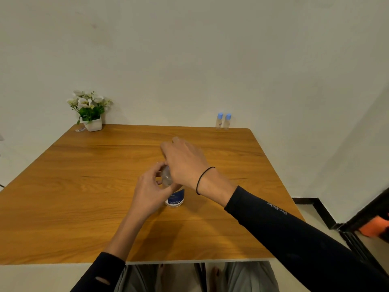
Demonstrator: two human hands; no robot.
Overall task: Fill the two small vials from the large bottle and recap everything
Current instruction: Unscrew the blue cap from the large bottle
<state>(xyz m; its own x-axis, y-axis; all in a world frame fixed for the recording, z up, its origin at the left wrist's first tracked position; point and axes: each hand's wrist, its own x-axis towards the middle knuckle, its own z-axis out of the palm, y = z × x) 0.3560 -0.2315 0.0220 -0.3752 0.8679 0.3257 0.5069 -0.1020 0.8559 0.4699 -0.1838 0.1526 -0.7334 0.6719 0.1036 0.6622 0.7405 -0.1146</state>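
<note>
The large clear bottle [175, 197] with a blue label stands upright near the middle of the wooden table [84, 186]. My left hand [150, 190] wraps its upper body from the left. My right hand [185, 163] covers the bottle's top from above and hides the cap. Two small clear vials [223, 121] with light blue caps stand side by side at the table's far right edge, against the wall, well away from both hands.
A white pot of artificial white flowers [91, 111] stands at the table's far left corner. The wall runs right behind the far edge. A black and orange object [372, 224] sits on the floor at the right. My knees show below the near edge.
</note>
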